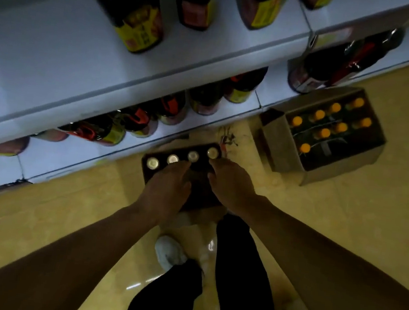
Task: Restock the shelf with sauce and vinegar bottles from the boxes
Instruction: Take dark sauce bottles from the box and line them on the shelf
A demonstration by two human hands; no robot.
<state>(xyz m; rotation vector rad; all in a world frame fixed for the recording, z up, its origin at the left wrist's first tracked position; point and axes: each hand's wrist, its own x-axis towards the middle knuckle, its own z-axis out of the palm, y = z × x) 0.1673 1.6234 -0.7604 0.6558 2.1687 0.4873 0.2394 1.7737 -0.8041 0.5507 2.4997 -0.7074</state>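
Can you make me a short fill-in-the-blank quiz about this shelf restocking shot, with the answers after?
1. The bottles in the open cardboard box on the right have caps coloured ____.
2. Beyond the left hand and right hand, a row of ____ pale round bottle caps shows in the dark box.
3. Both boxes stand on the yellowish ____.
4. The dark bottles with yellow labels stand on the white ____.

Answers: orange; four; floor; shelf
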